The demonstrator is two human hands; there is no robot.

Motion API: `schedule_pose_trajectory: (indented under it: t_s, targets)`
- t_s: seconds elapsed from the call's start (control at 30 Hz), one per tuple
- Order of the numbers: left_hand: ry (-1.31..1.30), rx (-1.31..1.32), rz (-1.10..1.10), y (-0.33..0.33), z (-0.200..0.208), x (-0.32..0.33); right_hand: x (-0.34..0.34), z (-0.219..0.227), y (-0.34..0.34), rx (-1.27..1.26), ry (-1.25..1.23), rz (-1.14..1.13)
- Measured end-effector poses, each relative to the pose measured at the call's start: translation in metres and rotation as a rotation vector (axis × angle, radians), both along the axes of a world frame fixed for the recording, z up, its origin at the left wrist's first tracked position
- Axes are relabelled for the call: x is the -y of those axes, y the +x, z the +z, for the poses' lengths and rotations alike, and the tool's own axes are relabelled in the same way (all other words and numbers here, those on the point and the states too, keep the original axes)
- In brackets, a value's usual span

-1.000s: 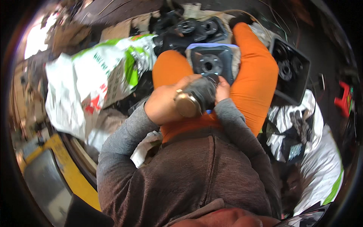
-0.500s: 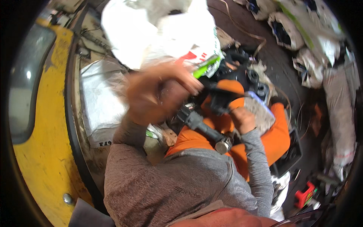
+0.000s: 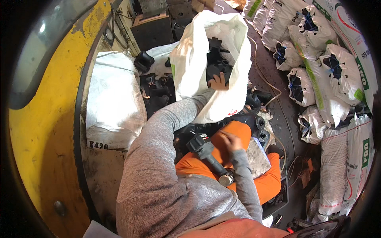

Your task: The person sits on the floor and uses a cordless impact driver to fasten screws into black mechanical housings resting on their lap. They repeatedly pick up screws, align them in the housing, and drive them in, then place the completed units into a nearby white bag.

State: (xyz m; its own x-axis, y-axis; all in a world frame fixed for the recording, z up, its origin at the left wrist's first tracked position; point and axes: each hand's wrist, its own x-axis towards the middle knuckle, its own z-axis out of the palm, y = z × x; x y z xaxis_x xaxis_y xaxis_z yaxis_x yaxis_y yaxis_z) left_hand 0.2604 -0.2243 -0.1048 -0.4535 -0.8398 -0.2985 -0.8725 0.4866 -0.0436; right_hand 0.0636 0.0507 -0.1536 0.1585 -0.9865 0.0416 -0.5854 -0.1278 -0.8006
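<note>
My left hand (image 3: 217,82) reaches into a tall white woven sack (image 3: 189,59), fingers spread against black plastic fittings (image 3: 217,59) inside it. Its grey sleeve crosses the sack's near rim. Over my orange-trousered lap, my right hand (image 3: 231,142) has its fingers stretched out and slightly blurred, holding nothing that I can see. A dark grey cylindrical tool (image 3: 208,154) with a silver metal end lies across my lap, beside that hand. On my right leg rests a dirty whitish pad (image 3: 258,158).
More black fittings (image 3: 158,93) lie left of the sack. A filled white sack (image 3: 113,99) stands beside a yellow machine panel (image 3: 47,150). Several stuffed sacks (image 3: 335,75) line the right side. A thin cable (image 3: 264,75) trails over the dark floor.
My left hand has moved forward into the sack. The black part by my right hand is gone from there, and that hand has shifted left. The sack's mouth is now fully in view.
</note>
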Motion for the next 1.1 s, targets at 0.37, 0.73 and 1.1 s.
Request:
schedule_pose_trajectory:
  t_s: [0.37, 0.73, 1.1]
  targets:
    - [-0.115, -0.075, -0.032, 0.060, -0.013, 0.029, -0.262, 0.017, -0.176, 0.884, -0.003, -1.454]
    - [-0.396, -0.463, -0.178, 0.023, 0.062, 0.050, -0.505, -0.066, -0.154, 0.400, -0.061, -2.192]
    - [0.483, -1.311, -0.307, -0.227, 0.083, -0.190, -0.419, -0.077, -0.250, -0.153, 0.186, -1.840]
